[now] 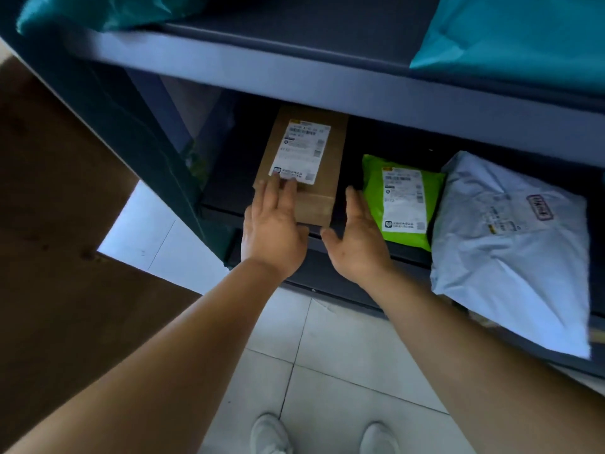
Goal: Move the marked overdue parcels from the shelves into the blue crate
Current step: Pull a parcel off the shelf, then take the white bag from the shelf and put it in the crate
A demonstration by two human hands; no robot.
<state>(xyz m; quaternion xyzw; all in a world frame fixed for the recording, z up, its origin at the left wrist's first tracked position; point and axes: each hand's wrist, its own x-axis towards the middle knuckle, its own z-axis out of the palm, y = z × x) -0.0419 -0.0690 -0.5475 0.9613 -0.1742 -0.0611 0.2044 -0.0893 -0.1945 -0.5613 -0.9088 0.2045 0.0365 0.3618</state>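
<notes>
On the lower shelf [229, 204] the cardboard box [302, 165] lies flat near the left end. The left hand [273, 234] rests spread on its near corner, fingers [278, 190] touching the label's edge, gripping nothing. The right hand [355, 239] hangs open just beside the box's right edge, apart from it. Best, I'd say, to close both palms on the two sides and slide it out level. Further right sit a green bag [402, 198] and a grey bag [514, 244] overhanging the shelf. No blue crate is in sight.
</notes>
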